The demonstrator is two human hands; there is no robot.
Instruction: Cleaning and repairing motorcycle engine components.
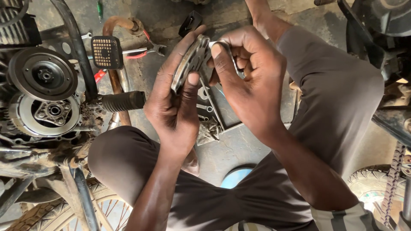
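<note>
Left hand (173, 107) gripping stacked clutch plates (190, 62) edge-on, right hand (246, 81) fingers pinched closed on the top plate

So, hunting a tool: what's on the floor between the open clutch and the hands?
Head view: a rubber footpeg, brake pedal and red-handled pliers lie there.

Both forearms are coming up from the bottom of the frame, meeting at upper centre. Left hand (175, 100) is standing palm-in, fingers stretched upward, thumb pressing inward. Right hand (246, 81) is curling over from the right, thumb and fingers pinching. Knees are bending wide on either side.
</note>
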